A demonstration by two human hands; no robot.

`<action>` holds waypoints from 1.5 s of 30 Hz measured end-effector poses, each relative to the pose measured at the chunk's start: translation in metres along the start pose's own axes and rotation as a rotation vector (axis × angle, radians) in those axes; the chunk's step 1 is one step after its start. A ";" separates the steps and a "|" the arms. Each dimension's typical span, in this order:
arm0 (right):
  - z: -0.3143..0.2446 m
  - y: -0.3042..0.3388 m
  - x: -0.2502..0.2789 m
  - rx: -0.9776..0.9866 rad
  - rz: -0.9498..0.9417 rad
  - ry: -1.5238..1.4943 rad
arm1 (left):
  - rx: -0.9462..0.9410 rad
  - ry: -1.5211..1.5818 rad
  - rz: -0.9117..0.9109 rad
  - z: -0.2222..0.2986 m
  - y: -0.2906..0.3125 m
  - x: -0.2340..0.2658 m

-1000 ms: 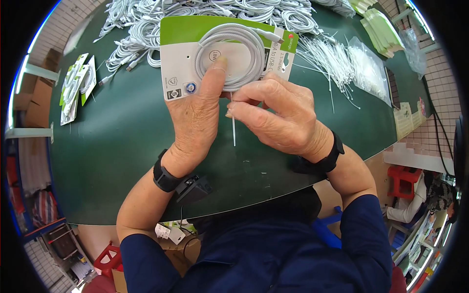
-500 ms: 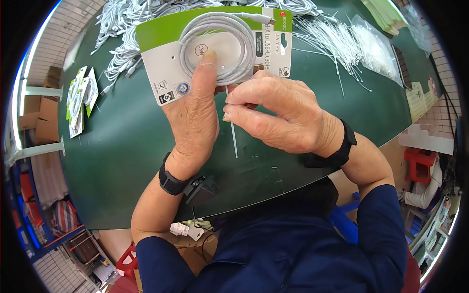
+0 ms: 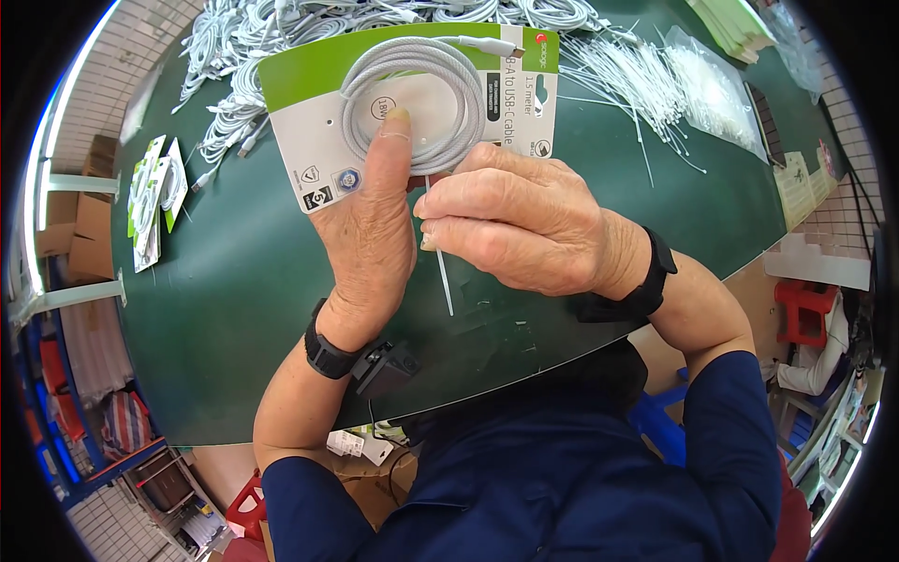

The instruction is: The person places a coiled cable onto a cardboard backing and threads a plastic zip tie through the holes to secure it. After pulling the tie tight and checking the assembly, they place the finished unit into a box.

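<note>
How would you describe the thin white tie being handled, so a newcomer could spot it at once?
Start at the green table, then find the backing card with its coiled white cable, pinned by the left hand. Below it, the white tie hangs from the right hand: single and pinched, unlike the loose ties heaped behind.

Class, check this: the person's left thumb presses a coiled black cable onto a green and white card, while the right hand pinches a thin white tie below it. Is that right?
Not quite. The head view shows the coiled cable is white, not black. The rest holds: the left hand thumbs it onto the green and white card, and the right hand pinches the thin white tie.
</note>
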State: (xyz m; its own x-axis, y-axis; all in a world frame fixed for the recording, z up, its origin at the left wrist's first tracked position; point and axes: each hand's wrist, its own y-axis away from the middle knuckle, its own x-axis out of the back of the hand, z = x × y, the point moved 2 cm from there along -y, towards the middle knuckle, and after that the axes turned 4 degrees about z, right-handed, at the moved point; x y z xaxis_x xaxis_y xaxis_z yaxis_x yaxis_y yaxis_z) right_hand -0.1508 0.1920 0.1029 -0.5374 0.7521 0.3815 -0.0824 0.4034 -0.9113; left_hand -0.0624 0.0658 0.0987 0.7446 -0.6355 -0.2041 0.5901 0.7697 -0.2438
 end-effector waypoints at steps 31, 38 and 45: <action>0.024 -0.008 0.011 -0.156 0.038 0.388 | 0.163 0.184 -0.021 -0.014 0.009 -0.007; 0.022 -0.010 0.016 -0.087 -0.031 0.436 | 0.211 0.134 -0.031 -0.017 0.008 -0.005; 0.010 -0.011 0.024 -0.037 -0.069 0.309 | 0.201 0.144 -0.014 -0.011 0.008 -0.006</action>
State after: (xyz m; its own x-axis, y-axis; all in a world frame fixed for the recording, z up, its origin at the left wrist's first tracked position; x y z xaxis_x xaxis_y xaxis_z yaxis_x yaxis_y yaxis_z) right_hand -0.1707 0.2004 0.1209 -0.2507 0.8430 0.4760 -0.0757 0.4731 -0.8777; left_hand -0.0656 0.0750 0.0874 0.6924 -0.6370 -0.3387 0.6607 0.7485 -0.0570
